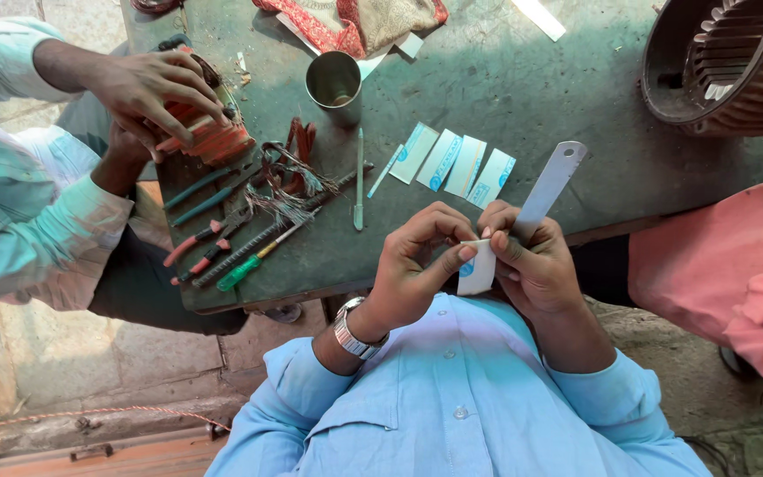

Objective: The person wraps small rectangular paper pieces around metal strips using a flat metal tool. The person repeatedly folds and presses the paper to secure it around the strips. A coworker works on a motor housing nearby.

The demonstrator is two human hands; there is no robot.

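White paper slip [477,268] with a blue mark is pinched between thumb and fingers of both hands, left hand [417,265] and right hand [532,265], above the near edge of the green table [505,79]. Right hand also grips a metal ruler [551,181]. Four similar slips [454,163] lie on the table just beyond; a co-worker's hands [147,88] press on copper coils [214,137] at far left.

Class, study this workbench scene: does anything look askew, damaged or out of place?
Nothing looks damaged or spilled. The left hand and right hand together hold a small white paper slip; four similar white-and-blue slips lie in a row on the green metal table.
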